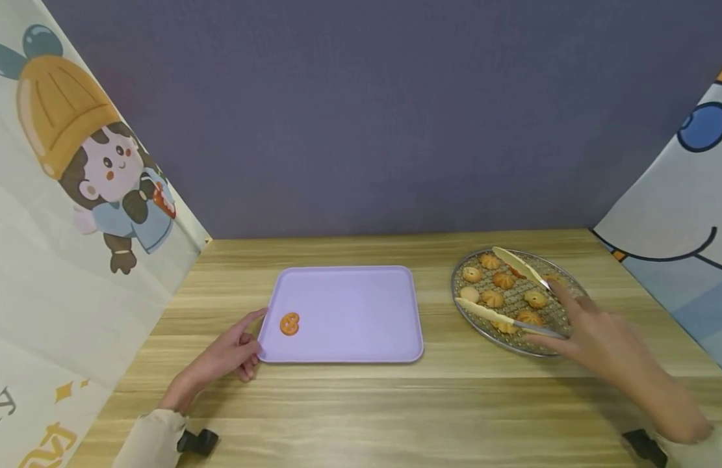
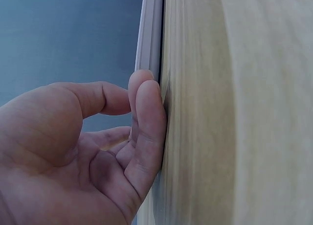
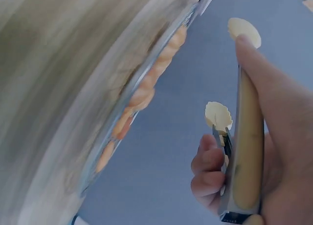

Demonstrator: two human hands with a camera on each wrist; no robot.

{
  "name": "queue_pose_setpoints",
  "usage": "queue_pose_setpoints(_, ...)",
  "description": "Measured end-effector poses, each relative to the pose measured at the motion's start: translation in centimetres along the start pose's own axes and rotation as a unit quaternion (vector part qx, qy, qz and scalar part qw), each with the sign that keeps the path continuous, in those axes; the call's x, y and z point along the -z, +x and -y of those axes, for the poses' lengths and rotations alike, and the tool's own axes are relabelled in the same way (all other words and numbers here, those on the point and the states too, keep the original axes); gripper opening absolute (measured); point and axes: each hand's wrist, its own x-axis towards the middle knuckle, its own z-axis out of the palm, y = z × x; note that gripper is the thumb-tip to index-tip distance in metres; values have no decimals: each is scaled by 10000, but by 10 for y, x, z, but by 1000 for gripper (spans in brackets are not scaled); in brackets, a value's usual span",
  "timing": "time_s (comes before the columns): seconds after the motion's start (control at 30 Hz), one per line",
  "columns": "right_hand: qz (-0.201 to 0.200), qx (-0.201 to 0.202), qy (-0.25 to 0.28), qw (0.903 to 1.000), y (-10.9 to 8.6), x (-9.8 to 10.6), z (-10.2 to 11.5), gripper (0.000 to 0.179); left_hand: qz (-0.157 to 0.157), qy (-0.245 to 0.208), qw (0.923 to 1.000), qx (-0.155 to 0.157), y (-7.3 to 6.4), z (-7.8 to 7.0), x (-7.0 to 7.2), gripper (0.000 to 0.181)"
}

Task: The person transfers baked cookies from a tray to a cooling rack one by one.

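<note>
A lilac rectangular tray (image 1: 361, 312) lies flat on the table, with one pretzel-shaped biscuit (image 1: 289, 324) near its left side. My left hand (image 1: 231, 354) holds the tray's near left corner, thumb at the rim and index finger stretched along the left edge; the left wrist view shows curled fingertips (image 2: 149, 105) right at that edge. In my right hand (image 1: 600, 335) is a pair of metal tongs (image 3: 249, 137) with cream scalloped tips. Their arms stand spread over a round metal-rimmed platter (image 1: 494, 342) of cookies (image 1: 503, 280), with no cookie between the tips.
The wood-grain table (image 1: 349, 409) runs back to a dark blue-grey partition (image 1: 384, 117). Printed sheets stand at the left and right sides. Black wrist straps (image 1: 198, 442) show at both sleeves.
</note>
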Motion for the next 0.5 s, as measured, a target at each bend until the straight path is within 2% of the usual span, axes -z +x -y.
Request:
queue_pose_setpoints(0.17,92,253,-74,9996,4,1,18,115,-18,39,10000,10,0,-1,0,73)
queue_pose_setpoints(0.5,-163,1043,-178,9943,13,-4,53,108,-15,3,10000,11,0,-1,0,74)
